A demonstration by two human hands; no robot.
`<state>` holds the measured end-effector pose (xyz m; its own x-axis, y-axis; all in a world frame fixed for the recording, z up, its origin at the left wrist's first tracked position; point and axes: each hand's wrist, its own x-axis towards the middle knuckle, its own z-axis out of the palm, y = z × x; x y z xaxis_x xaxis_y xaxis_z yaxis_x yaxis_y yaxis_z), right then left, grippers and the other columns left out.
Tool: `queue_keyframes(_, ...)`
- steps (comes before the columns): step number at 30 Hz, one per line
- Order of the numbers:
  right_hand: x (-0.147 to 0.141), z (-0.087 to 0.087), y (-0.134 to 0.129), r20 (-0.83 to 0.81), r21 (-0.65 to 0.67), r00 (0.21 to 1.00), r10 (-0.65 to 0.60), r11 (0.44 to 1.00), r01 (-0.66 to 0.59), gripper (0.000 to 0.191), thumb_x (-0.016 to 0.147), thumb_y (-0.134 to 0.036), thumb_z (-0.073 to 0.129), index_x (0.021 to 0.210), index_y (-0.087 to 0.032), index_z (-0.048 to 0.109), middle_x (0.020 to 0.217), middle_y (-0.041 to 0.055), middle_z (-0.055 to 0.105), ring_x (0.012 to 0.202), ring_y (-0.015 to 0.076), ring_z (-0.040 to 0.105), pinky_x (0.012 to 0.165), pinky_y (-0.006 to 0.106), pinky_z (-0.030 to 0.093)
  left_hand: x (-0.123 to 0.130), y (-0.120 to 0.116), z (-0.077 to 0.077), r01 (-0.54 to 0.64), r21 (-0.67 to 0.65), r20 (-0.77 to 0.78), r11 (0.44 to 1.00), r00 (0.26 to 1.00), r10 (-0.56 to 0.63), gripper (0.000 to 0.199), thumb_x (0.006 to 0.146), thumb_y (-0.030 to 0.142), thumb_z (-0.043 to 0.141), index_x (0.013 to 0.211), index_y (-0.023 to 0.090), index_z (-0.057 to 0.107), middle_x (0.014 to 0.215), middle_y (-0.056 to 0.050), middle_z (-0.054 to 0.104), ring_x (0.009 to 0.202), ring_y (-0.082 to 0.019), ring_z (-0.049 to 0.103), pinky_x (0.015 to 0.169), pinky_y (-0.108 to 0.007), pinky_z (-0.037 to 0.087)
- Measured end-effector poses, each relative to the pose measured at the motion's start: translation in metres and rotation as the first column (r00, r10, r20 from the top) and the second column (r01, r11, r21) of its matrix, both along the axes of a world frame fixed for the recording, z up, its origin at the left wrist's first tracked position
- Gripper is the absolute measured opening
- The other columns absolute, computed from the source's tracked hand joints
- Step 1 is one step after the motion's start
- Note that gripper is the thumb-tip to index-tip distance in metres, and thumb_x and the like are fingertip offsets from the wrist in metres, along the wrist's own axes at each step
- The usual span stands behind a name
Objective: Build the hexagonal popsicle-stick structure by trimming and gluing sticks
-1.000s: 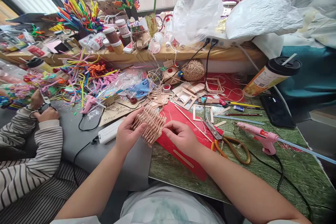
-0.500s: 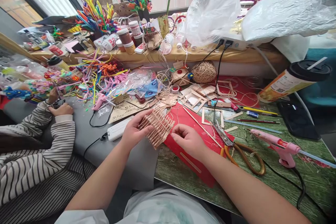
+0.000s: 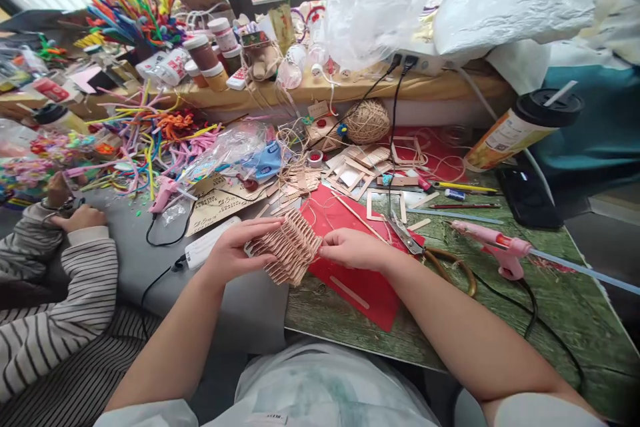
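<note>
My left hand (image 3: 239, 248) is wrapped round a small craft piece of stacked wooden sticks (image 3: 293, 247), thumb in front and fingers behind. The sticks lie in close, ridged layers, and the piece is tilted above the table. At its right edge is my right hand (image 3: 345, 248), with thumb and forefinger pinched together; whatever lies between them is hidden. Underneath is a red sheet (image 3: 380, 300) with one flat wooden stick (image 3: 350, 292) on it. Scissors (image 3: 407, 237) with orange-brown handles lie just beyond my right wrist.
A pink glue gun (image 3: 500, 247) with a trailing cord lies on the right, near a phone (image 3: 525, 197) and a lidded cup (image 3: 523, 127). Ahead are loose wooden pieces (image 3: 355, 170) and a twine ball (image 3: 369, 121). A co-worker's striped sleeve (image 3: 90, 280) is at left.
My right hand's fingers have closed in against the right edge of the stick piece. The piece has turned slightly, showing more of its layered side. The camera view has shifted.
</note>
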<state>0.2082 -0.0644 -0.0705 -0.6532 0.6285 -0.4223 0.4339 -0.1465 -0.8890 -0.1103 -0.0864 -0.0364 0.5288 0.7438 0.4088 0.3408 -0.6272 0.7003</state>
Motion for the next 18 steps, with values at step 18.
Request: queue_keyframes(18, -0.008, -0.011, 0.006, 0.044, 0.022, 0.946, -0.321, 0.947, 0.320, 0.035, 0.101, -0.044, 0.057, 0.076, -0.022, 0.049, 0.065, -0.0050, 0.051, 0.052, 0.0096, 0.043, 0.051, 0.026, 0.032, 0.030, -0.009, 0.001, -0.077, 0.255, -0.121, 0.964, 0.986, 0.111, 0.075, 0.086, 0.018, 0.087, 0.156, 0.028, 0.060, 0.148, -0.014, 0.070, 0.129, -0.029, 0.072, 0.110, -0.044, 0.061)
